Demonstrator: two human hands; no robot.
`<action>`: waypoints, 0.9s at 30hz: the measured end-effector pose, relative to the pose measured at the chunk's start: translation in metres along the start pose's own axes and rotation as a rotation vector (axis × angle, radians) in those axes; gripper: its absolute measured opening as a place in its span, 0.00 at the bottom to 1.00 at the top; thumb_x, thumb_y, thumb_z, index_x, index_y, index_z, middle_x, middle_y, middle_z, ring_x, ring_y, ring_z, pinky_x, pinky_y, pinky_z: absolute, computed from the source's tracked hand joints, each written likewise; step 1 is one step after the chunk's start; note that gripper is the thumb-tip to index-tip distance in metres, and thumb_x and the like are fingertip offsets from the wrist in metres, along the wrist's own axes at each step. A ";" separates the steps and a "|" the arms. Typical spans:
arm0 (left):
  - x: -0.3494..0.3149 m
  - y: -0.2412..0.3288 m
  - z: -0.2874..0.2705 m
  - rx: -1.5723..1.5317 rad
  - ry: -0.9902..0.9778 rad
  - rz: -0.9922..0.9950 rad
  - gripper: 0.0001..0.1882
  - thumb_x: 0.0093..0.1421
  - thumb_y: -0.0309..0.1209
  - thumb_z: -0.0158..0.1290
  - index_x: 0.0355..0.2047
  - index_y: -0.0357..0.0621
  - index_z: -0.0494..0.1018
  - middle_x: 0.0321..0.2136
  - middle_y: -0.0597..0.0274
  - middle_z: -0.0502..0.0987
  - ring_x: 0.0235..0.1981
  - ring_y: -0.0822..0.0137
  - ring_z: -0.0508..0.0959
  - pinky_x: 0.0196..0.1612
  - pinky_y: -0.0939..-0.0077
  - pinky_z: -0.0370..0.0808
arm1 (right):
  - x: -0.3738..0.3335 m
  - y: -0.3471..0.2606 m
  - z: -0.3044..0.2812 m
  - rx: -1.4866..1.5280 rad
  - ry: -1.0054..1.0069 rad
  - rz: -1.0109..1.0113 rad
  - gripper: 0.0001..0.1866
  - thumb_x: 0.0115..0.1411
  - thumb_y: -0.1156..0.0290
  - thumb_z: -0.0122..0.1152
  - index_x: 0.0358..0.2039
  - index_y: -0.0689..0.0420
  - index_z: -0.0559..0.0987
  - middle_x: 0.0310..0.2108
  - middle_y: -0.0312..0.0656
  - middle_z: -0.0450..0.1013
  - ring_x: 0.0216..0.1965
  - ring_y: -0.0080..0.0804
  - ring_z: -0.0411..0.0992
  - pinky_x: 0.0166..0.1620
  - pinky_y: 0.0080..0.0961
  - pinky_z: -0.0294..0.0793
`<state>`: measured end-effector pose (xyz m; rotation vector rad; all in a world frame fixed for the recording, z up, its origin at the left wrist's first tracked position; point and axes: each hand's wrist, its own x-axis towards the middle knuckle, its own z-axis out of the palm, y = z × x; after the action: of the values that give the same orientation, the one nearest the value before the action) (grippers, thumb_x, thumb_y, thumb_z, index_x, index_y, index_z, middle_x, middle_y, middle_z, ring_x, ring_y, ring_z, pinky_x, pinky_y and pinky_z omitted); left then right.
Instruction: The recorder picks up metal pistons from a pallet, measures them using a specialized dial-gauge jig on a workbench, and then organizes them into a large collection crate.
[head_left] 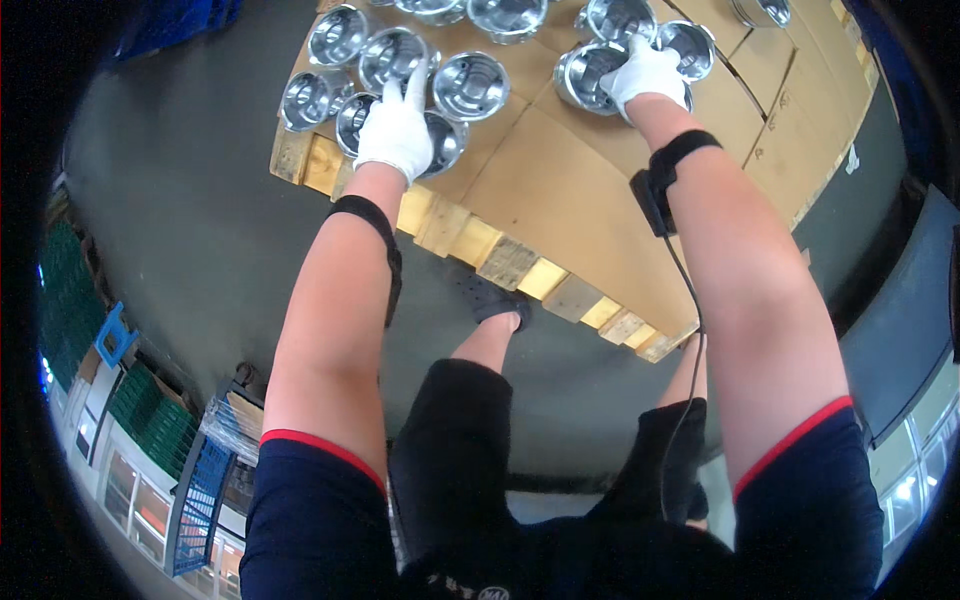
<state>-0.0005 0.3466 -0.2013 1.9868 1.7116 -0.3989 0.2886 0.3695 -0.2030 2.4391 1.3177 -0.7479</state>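
Observation:
Shiny, round metal cup-like parts stand with open mouths on a cardboard-covered wooden pallet [505, 185]. My left hand [395, 135], in a white glove, lies over the left cluster. Two of its fingers stretch apart into a metal cup [388, 52]; cups beside the palm are partly covered. My right hand [645, 78], also white-gloved, is closed over a tight group, its fingers hooked at the rims of a left cup [580, 75], an upper cup [618, 16] and a right cup [690, 45]. Its fingertips are partly hidden inside.
Another metal cup [762, 10] stands at the pallet's far right. Wooden blocks [500, 262] line its near edge, close to my feet on the grey floor [190, 190]. A black cable [697, 300] hangs from my right wrist strap. Green stacked crates [150, 415] are at lower left.

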 end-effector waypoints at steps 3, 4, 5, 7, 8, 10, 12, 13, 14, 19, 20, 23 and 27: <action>-0.007 0.008 0.005 -0.026 -0.014 -0.009 0.44 0.56 0.25 0.53 0.70 0.55 0.46 0.60 0.38 0.60 0.54 0.40 0.71 0.57 0.54 0.71 | -0.010 0.043 0.018 -0.109 0.005 -0.220 0.35 0.49 0.60 0.65 0.61 0.41 0.70 0.59 0.61 0.60 0.58 0.59 0.66 0.58 0.45 0.70; -0.010 0.007 0.010 -0.031 -0.002 -0.009 0.43 0.57 0.27 0.53 0.70 0.56 0.47 0.59 0.38 0.60 0.55 0.40 0.71 0.58 0.55 0.71 | -0.020 0.056 0.025 -0.101 0.016 -0.270 0.33 0.49 0.62 0.65 0.59 0.42 0.72 0.58 0.62 0.60 0.57 0.60 0.66 0.58 0.45 0.70; -0.015 0.003 0.016 -0.110 -0.003 0.012 0.44 0.54 0.29 0.57 0.69 0.55 0.49 0.59 0.35 0.60 0.56 0.39 0.70 0.58 0.54 0.71 | -0.037 0.067 0.030 -0.090 0.022 -0.322 0.30 0.50 0.63 0.65 0.57 0.42 0.73 0.58 0.62 0.60 0.56 0.61 0.67 0.58 0.46 0.70; -0.023 0.020 0.023 -0.115 0.060 -0.009 0.41 0.52 0.30 0.59 0.66 0.55 0.55 0.57 0.34 0.61 0.54 0.38 0.71 0.57 0.53 0.71 | -0.059 0.086 0.021 -0.098 -0.170 -0.332 0.21 0.62 0.71 0.48 0.57 0.46 0.71 0.62 0.60 0.56 0.56 0.57 0.69 0.59 0.45 0.70; -0.024 0.027 0.025 -0.114 0.053 -0.006 0.41 0.52 0.30 0.59 0.66 0.55 0.55 0.57 0.34 0.61 0.54 0.38 0.71 0.57 0.53 0.71 | -0.065 0.096 0.025 -0.066 -0.163 -0.332 0.19 0.64 0.70 0.46 0.56 0.45 0.71 0.61 0.60 0.57 0.57 0.57 0.68 0.58 0.46 0.70; -0.024 0.047 0.022 -0.041 -0.043 -0.058 0.36 0.51 0.31 0.59 0.62 0.54 0.62 0.55 0.34 0.62 0.52 0.37 0.72 0.56 0.51 0.71 | -0.063 0.119 0.037 -0.062 -0.104 -0.405 0.19 0.64 0.70 0.46 0.56 0.45 0.71 0.61 0.59 0.57 0.57 0.57 0.68 0.58 0.46 0.70; -0.023 0.051 0.030 -0.014 0.020 -0.064 0.32 0.52 0.31 0.58 0.59 0.53 0.64 0.55 0.34 0.62 0.51 0.37 0.72 0.56 0.51 0.71 | -0.058 0.132 0.044 -0.036 -0.061 -0.484 0.19 0.64 0.70 0.48 0.56 0.45 0.71 0.61 0.58 0.57 0.57 0.56 0.66 0.58 0.45 0.70; -0.023 0.049 0.035 0.014 0.090 -0.078 0.29 0.53 0.31 0.56 0.57 0.52 0.66 0.54 0.34 0.62 0.51 0.37 0.73 0.55 0.51 0.71 | -0.059 0.129 0.043 -0.023 -0.054 -0.498 0.19 0.63 0.70 0.49 0.56 0.46 0.71 0.61 0.57 0.57 0.57 0.56 0.66 0.58 0.45 0.70; -0.021 0.042 0.041 0.026 0.112 -0.081 0.26 0.54 0.30 0.53 0.55 0.51 0.66 0.54 0.33 0.62 0.51 0.37 0.73 0.55 0.51 0.71 | -0.060 0.126 0.042 -0.035 -0.067 -0.495 0.19 0.64 0.69 0.48 0.56 0.46 0.71 0.61 0.57 0.57 0.57 0.56 0.66 0.58 0.45 0.70; -0.018 0.051 0.038 0.056 0.144 -0.144 0.33 0.51 0.38 0.60 0.59 0.51 0.66 0.53 0.33 0.65 0.50 0.37 0.73 0.54 0.52 0.72 | -0.061 0.129 0.030 0.009 -0.145 -0.469 0.18 0.69 0.62 0.41 0.56 0.46 0.70 0.59 0.56 0.62 0.55 0.53 0.69 0.57 0.45 0.70; -0.019 0.053 0.033 0.054 0.087 -0.154 0.34 0.51 0.37 0.59 0.60 0.50 0.65 0.54 0.33 0.65 0.51 0.37 0.72 0.56 0.53 0.72 | -0.059 0.134 0.025 0.167 -0.217 -0.354 0.18 0.69 0.61 0.42 0.57 0.45 0.70 0.60 0.55 0.62 0.56 0.53 0.69 0.57 0.44 0.70; -0.062 0.077 0.021 0.104 0.010 -0.096 0.41 0.53 0.34 0.58 0.66 0.45 0.55 0.58 0.38 0.64 0.58 0.44 0.69 0.62 0.58 0.66 | -0.091 0.186 0.015 0.109 -0.108 -0.542 0.23 0.67 0.58 0.46 0.61 0.45 0.67 0.60 0.54 0.63 0.57 0.52 0.67 0.59 0.42 0.68; -0.173 0.149 -0.039 0.048 -0.110 -0.061 0.39 0.58 0.34 0.55 0.68 0.47 0.53 0.60 0.46 0.67 0.60 0.47 0.68 0.63 0.59 0.64 | -0.196 0.301 -0.071 0.258 -0.045 -0.578 0.38 0.53 0.60 0.62 0.65 0.44 0.62 0.63 0.52 0.61 0.60 0.58 0.63 0.59 0.46 0.69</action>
<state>0.1123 0.2077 -0.0539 1.9121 1.7118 -0.5652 0.4736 0.1001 -0.0377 2.2020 2.0514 -1.1606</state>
